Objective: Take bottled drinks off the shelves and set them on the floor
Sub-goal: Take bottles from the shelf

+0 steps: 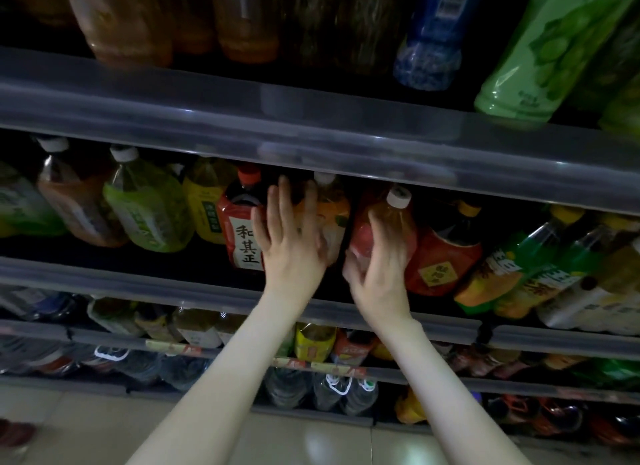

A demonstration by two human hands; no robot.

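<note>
Just right of the red-label bottle [242, 237], the left hand [291, 246] lies spread on an orange bottle [334, 217]. Further right, the right hand [377, 270] curls round a white-capped bottle [388, 227]. Heavy and tightly packed, it could slip one-handed or drag neighbours out.

Shelves are running across the frame in tiers, with bottles standing in rows on each. At centre frame, on the second shelf [138, 274], the left hand [291, 243] is lying against one bottle [334, 215], just right of a lettered bottle [240, 229]. The right hand [375, 274] is resting on the neighbouring bottle [393, 222]. The floor [311, 440] is lying below, along the bottom edge.
</note>
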